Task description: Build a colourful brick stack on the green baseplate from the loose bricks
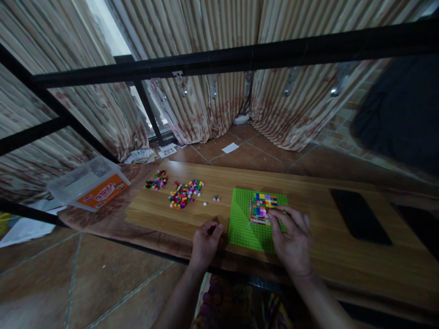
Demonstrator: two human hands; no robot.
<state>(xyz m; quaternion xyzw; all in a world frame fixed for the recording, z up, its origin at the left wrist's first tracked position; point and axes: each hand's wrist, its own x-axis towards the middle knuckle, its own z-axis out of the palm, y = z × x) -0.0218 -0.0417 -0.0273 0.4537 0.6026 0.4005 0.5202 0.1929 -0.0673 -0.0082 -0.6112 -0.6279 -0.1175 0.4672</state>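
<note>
On the green baseplate stands a low block of small bricks, its top a patchwork of blue, yellow, pink and other colours. My right hand reaches over the plate's right side, thumb and forefinger pinched at the near right corner of the block. Whatever lies between those fingertips is too small to make out. Left of the plate, my left hand rests at the board's near edge with its fingers curled; what they hold, if anything, is hidden. A white brick and a few coloured bricks lie beyond it.
A large pile of loose bricks and a smaller pile lie on the wooden board. A clear plastic box with an orange label stands at the left. To the right is a dark flat panel. Black metal bars cross behind.
</note>
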